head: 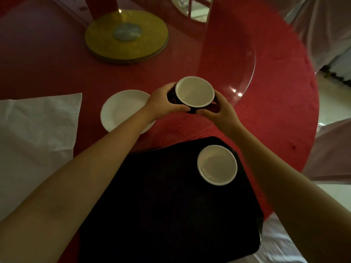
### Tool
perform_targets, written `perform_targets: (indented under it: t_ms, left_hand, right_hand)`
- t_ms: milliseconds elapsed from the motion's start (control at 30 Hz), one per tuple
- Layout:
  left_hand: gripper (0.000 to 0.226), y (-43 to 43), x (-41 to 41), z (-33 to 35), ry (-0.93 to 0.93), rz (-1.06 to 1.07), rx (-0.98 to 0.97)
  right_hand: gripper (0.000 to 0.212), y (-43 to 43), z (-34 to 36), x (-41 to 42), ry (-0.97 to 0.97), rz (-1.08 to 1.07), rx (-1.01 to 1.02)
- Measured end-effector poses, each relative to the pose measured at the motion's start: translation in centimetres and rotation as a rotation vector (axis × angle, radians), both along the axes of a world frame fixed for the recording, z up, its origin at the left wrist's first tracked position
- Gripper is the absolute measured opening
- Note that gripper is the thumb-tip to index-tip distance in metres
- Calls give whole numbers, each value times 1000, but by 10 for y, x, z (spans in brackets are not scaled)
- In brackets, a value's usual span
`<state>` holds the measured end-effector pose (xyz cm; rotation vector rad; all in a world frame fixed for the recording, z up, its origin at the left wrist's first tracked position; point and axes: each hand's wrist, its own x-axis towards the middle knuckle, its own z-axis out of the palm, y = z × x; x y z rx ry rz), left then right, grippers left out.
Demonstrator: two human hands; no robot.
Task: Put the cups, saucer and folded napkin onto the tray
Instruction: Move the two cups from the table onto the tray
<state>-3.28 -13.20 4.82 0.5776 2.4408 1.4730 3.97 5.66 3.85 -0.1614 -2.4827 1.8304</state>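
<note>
A flat black rectangular tray (pixel 161 205) lies on the round red-clothed worktop (pixel 275 111), one corner pointing away from the person. It carries a single dark cup with a white inside (pixel 217 165), upright and empty, near the tray's far right edge. The rest of the tray is bare.

Beyond the tray's far corner, a second dark cup with a white empty inside (pixel 194 91) is cradled between both hands, its mouth facing up. The left hand (pixel 164 102) wraps its left side with the thumb under the near wall; the right hand (pixel 218 109) clasps the right side, so each grip is closed on this cup.

A round white saucer (pixel 123 109), empty, rests on the worktop to the far left of the tray, partly covered by the left forearm. Further left of the tray lies a white folded napkin (pixel 38 139), flat, its long axis running towards and away from the person.
</note>
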Motion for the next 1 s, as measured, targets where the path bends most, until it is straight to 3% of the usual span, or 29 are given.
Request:
perform_targets:
  t_ms: [400, 667, 1000]
  left_hand:
    - [83, 14, 139, 36, -16, 105, 62]
    - [87, 30, 274, -9, -147, 298, 67]
    - [85, 46, 325, -51, -233, 292, 52]
  right_hand:
    - [69, 22, 32, 120, 28, 87, -106]
    - [75, 52, -2, 221, -157, 248, -72]
    - [76, 66, -38, 261, -292, 323, -20]
